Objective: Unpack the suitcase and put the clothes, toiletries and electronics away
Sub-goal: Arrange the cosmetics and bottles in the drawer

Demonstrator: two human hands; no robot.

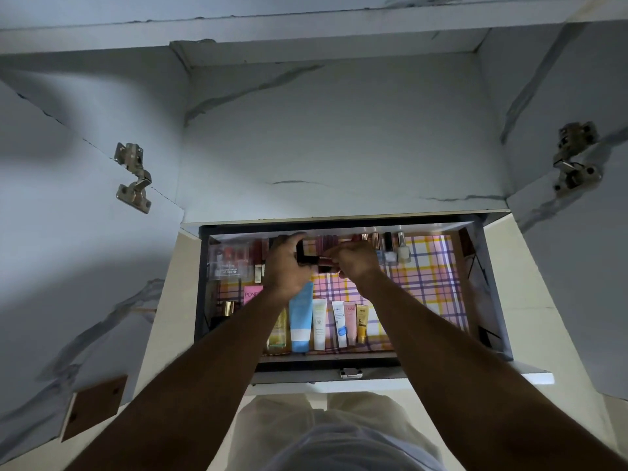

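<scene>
Both hands are over the far part of the open drawer (482, 300). The left hand (285, 266) grips a dark lipstick (307, 258) with curled fingers, and the right hand (355, 263) pinches its reddish end. Tubes (319, 322) lie in a row at the near edge.

One head cam, looking straight down into the open drawer (339, 290).

It sits above the drawer and close to it, facing forward and down, so the drawer fills the lower middle. Wide angle pulls in cabinet walls beyond it and the person's forearms coming up from below.
</scene>
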